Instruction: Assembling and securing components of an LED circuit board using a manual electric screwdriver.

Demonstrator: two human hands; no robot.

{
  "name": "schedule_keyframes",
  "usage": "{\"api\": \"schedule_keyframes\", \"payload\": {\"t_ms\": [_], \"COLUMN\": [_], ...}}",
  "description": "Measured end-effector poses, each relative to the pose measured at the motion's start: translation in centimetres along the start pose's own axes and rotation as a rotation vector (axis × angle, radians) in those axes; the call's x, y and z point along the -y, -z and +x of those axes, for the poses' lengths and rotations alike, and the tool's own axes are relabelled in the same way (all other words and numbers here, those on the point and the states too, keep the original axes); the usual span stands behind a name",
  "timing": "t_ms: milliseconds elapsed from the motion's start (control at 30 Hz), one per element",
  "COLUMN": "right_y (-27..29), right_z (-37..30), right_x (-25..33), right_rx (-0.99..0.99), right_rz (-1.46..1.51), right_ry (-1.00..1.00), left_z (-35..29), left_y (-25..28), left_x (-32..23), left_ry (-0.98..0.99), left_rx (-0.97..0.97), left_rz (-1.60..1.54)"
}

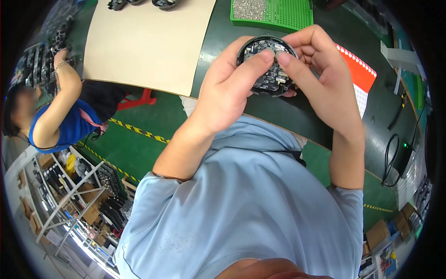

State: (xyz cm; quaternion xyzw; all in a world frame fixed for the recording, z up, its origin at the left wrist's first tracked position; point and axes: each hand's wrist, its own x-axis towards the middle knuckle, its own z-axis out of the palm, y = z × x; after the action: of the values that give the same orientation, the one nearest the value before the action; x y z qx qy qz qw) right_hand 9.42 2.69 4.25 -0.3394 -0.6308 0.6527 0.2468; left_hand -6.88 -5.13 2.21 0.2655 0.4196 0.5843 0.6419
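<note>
Held up above the dark green desk (pixel 371 116), between both hands: a round black device (pixel 269 67) with its cover off, circuit board and small connectors exposed. Left hand (pixel 227 88) cupped around the left rim, fingers (pixel 253 63) closed on the housing, thumb laid across the board with its tip near the middle. Right hand (pixel 320 79) wrapped around the right and upper rim, fingers (pixel 306 39) curled over the top edge and clamped on the housing, thumb pressed down onto the board and touching the left thumb tip. Both forearms rising from a light blue shirt (pixel 251 209) filling the lower part of the view. Just beyond the device, at the far edge of the desk, a green perforated tray (pixel 288 14) with a heap of small silvery screws (pixel 248 8) in its left half. To the right of the hands, partly hidden behind the right one, a red and white dotted card (pixel 364 76). On the left half of the desk, a bare beige mat (pixel 148 42) with a few dark round parts (pixel 162 3) along its far edge. Black cables (pixel 392 158) lying near the right edge. Off to the left, well apart, another person in a blue top (pixel 69 128), one arm raised toward racks of dark parts. Below, green floor (pixel 139 149) with yellow-black striped tape and shelving with cardboard boxes.
</note>
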Motion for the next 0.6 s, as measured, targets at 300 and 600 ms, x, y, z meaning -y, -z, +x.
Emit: {"api": "schedule_keyframes", "payload": {"t_ms": [300, 600], "right_y": [-0.43, -0.59], "right_z": [-0.10, -0.24], "right_x": [-0.54, -0.92], "right_rx": [-0.026, -0.052], "right_rz": [0.013, 0.021], "right_ry": [0.058, 0.101], "left_z": [-0.24, -0.24], "left_y": [-0.42, -0.23], "left_x": [-0.67, -0.19], "left_ry": [-0.009, -0.044], "left_rx": [-0.026, 0.006], "left_rz": [-0.008, -0.003]}}
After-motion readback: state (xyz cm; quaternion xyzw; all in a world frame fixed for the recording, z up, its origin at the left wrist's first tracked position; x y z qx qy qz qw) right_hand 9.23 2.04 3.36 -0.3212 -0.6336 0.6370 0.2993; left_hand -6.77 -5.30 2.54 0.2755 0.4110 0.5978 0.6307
